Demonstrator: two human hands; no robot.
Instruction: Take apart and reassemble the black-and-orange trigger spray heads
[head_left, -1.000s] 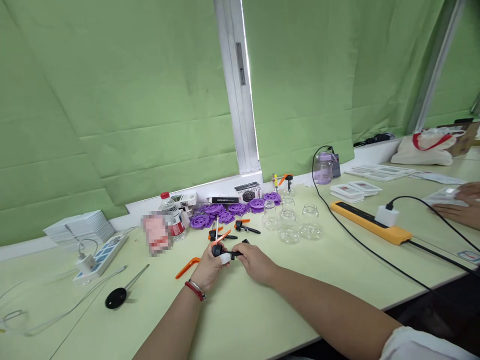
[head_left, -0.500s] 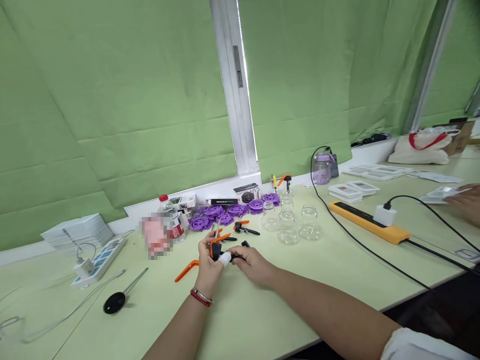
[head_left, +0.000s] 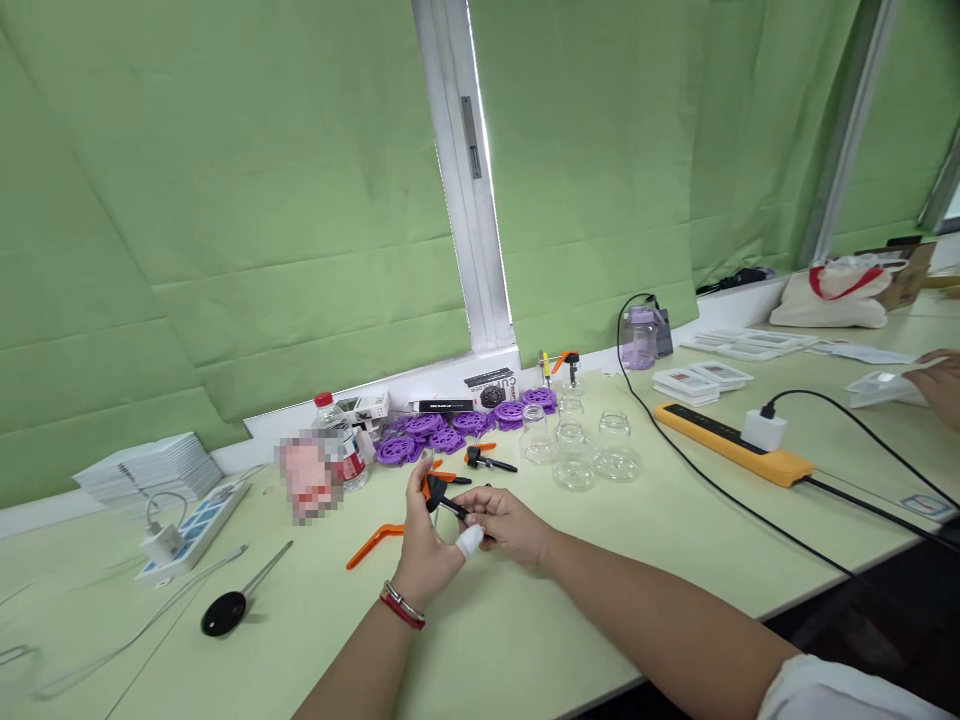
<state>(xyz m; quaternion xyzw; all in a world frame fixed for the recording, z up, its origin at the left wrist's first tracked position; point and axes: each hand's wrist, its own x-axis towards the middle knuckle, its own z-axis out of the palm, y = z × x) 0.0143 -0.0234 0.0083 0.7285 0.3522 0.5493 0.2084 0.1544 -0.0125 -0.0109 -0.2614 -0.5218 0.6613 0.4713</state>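
Note:
My left hand [head_left: 431, 555], its thumb wrapped in white, is closed around the head end of a black pump head with a stem [head_left: 450, 503]. A bit of orange shows at that end, partly behind my fingers. My right hand [head_left: 511, 527] pinches the far end of the stem. Beside my left wrist lies a loose orange lever handle [head_left: 373, 546]. Just beyond my hands are another black pump head [head_left: 480, 459] and more orange handles, partly hidden. Several clear glass jars [head_left: 574, 465] stand to the right of these.
Several purple wheel-like parts [head_left: 397, 450] lie along the back, near a plastic bottle [head_left: 351, 455]. A round black piece with a thin rod [head_left: 225, 613] is at left, near a white power strip [head_left: 196, 535]. A yellow power strip [head_left: 731, 445] and another person's hand [head_left: 937, 385] are at right.
The pump head has tilted, its head end now higher and its stem sloping down to the right. My left thumb has shifted down and away from the head.

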